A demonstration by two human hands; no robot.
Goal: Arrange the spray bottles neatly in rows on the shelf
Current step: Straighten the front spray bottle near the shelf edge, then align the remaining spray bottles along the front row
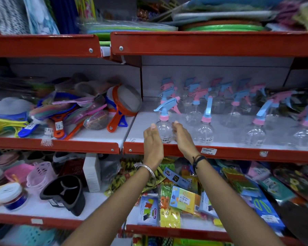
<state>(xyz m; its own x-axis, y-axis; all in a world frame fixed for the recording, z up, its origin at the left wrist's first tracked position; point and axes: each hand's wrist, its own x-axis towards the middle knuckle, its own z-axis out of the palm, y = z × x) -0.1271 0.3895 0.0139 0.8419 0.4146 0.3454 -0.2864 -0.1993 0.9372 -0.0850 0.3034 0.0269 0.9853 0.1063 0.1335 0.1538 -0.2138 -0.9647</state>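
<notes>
Clear spray bottles with pink collars and blue or pink trigger heads stand in rough rows on the white middle shelf (pixel 144 121). The front-left spray bottle (pixel 164 128) stands near the shelf's front edge, between my two hands. My left hand (pixel 153 139) is flat and upright against its left side, fingers straight. My right hand (pixel 182 137) curls its fingers around the bottle's right side. Another front bottle (pixel 204 130) stands just to the right, and two more (pixel 255 134) (pixel 304 134) stand further along. The back rows (pixel 220 93) are blurred.
A red shelf lip (pixel 220 153) with a price tag (pixel 208 151) runs below the bottles. Strainers and plastic utensils (pixel 117 107) pile up on the left bay. Packets of clips (pixel 181 197) and baskets (pixel 37 176) fill the shelf below. A red upper shelf (pixel 212 44) overhangs.
</notes>
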